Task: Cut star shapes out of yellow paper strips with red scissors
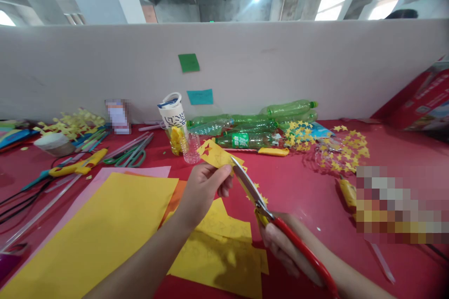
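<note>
My left hand pinches a small piece of yellow paper that has a star-shaped hole cut in it. In my right hand is a pair of scissors with red handles, its blades pointing up and left. The blade tips reach the paper's right edge, close to my left thumb. Several small yellow stars lie on the table behind the blades. Below my hands rest yellow sheets with faint drawn outlines. A large yellow sheet lies left of them, over pink and orange paper.
Green plastic bottles lie along the white partition, beside a white cup. Star-tipped bunches stand at right. A yellow cutter lies behind my hands. A yellow glue gun and green-handled scissors are at left.
</note>
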`<action>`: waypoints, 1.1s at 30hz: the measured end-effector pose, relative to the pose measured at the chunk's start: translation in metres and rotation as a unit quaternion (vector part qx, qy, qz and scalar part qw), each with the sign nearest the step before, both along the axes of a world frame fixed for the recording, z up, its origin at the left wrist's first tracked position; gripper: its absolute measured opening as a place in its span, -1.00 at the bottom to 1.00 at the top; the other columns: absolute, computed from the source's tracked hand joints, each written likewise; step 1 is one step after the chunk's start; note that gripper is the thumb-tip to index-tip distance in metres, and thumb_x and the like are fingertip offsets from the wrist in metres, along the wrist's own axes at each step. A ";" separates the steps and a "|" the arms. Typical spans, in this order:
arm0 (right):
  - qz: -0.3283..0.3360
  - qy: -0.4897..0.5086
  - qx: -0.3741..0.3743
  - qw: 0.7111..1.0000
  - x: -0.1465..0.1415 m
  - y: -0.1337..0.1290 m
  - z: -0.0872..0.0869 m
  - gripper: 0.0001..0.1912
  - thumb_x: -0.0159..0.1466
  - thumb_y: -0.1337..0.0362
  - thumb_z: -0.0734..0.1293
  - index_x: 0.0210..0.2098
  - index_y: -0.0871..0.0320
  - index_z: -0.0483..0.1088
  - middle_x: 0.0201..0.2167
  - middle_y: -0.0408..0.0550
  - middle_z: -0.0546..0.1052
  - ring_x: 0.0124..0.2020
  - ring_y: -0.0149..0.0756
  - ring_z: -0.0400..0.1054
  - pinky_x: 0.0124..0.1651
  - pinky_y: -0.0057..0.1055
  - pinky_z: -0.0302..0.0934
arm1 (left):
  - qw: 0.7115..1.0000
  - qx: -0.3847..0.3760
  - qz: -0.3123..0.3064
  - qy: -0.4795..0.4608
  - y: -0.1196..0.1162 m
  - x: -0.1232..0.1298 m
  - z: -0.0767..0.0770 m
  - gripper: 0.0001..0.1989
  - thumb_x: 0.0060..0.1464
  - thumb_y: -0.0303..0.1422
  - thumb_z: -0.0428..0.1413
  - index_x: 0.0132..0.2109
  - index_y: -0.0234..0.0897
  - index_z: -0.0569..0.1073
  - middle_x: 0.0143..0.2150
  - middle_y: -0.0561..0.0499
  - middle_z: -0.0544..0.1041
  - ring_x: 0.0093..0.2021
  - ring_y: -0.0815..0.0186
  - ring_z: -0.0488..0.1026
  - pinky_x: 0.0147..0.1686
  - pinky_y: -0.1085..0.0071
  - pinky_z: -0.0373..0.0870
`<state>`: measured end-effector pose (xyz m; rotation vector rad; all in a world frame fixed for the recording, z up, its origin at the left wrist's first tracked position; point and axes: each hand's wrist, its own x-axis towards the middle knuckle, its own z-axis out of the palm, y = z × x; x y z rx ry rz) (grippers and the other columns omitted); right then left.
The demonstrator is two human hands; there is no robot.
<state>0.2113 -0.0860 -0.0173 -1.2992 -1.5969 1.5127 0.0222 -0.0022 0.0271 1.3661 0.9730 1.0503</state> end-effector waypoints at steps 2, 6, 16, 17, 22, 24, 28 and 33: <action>0.008 0.007 0.006 1.000 0.001 0.000 0.001 -0.40 0.23 -0.30 0.08 -0.49 0.14 0.18 -0.75 -0.33 0.14 -0.76 -0.54 -0.03 -0.70 -0.57 -0.11 | 1.000 0.001 -0.009 0.004 -0.001 0.000 -0.001 -0.67 0.11 -0.28 0.07 -0.57 -0.33 0.41 -0.62 0.05 0.41 -0.62 0.45 0.31 -0.56 0.48 0.25; 0.024 0.010 0.016 1.000 0.002 0.000 0.005 -0.39 0.22 -0.31 0.08 -0.49 0.14 0.19 -0.73 -0.32 0.14 -0.74 -0.53 0.00 -0.68 -0.57 -0.11 | 1.000 0.007 -0.022 0.007 0.000 -0.002 -0.004 -0.64 0.12 -0.26 0.06 -0.58 -0.32 0.40 -0.64 0.05 0.38 -0.62 0.44 0.30 -0.55 0.48 0.24; 0.021 -0.031 0.024 0.999 0.007 0.004 0.004 -0.41 0.25 -0.26 0.10 -0.49 0.16 0.21 -0.69 -0.27 0.21 -0.72 -0.53 0.05 -0.68 -0.56 -0.09 | 0.999 -0.010 -0.028 0.017 0.003 -0.009 0.001 -0.65 0.07 -0.29 0.09 -0.63 -0.31 0.37 -0.69 0.09 0.32 -0.67 0.49 0.22 -0.62 0.52 0.13; 0.018 -0.034 0.019 0.999 0.007 0.004 0.004 -0.42 0.26 -0.25 0.11 -0.50 0.16 0.20 -0.67 -0.26 0.22 -0.71 -0.53 0.05 -0.67 -0.56 -0.08 | 0.999 -0.014 -0.031 0.020 0.003 -0.009 0.001 -0.65 0.07 -0.29 0.09 -0.64 -0.30 0.36 -0.70 0.10 0.31 -0.67 0.49 0.21 -0.63 0.52 0.12; 0.021 -0.034 0.014 0.999 0.006 0.003 0.005 -0.45 0.28 -0.22 0.11 -0.51 0.14 0.16 -0.68 -0.28 0.20 -0.72 -0.54 0.02 -0.66 -0.56 -0.08 | 0.999 -0.022 -0.031 0.026 0.005 -0.010 0.001 -0.65 0.04 -0.28 0.10 -0.65 -0.29 0.36 -0.70 0.10 0.30 -0.69 0.49 0.19 -0.67 0.52 0.08; 0.019 -0.030 0.022 0.999 0.005 0.003 0.003 -0.43 0.27 -0.25 0.09 -0.53 0.14 0.14 -0.70 -0.27 0.19 -0.71 -0.53 0.02 -0.66 -0.55 -0.09 | 0.999 -0.024 -0.028 0.021 0.005 -0.010 0.001 -0.66 0.04 -0.28 0.10 -0.64 -0.29 0.37 -0.70 0.10 0.31 -0.70 0.49 0.19 -0.68 0.51 0.08; 0.007 -0.026 0.036 0.999 0.002 0.001 0.000 -0.40 0.25 -0.28 0.06 -0.57 0.12 0.11 -0.76 -0.29 0.14 -0.72 -0.51 -0.02 -0.67 -0.55 -0.11 | 0.999 -0.021 -0.032 0.005 0.003 -0.007 -0.001 -0.64 0.07 -0.27 0.09 -0.64 -0.30 0.38 -0.70 0.10 0.31 -0.69 0.50 0.21 -0.66 0.52 0.10; -0.006 0.002 0.013 1.000 0.001 -0.004 -0.002 -0.41 0.26 -0.27 0.07 -0.52 0.13 0.16 -0.76 -0.32 0.14 -0.75 -0.53 -0.05 -0.68 -0.55 -0.15 | 1.000 -0.005 -0.023 -0.016 -0.002 0.000 -0.003 -0.64 0.11 -0.26 0.09 -0.59 -0.32 0.42 -0.64 0.07 0.38 -0.63 0.49 0.27 -0.57 0.52 0.19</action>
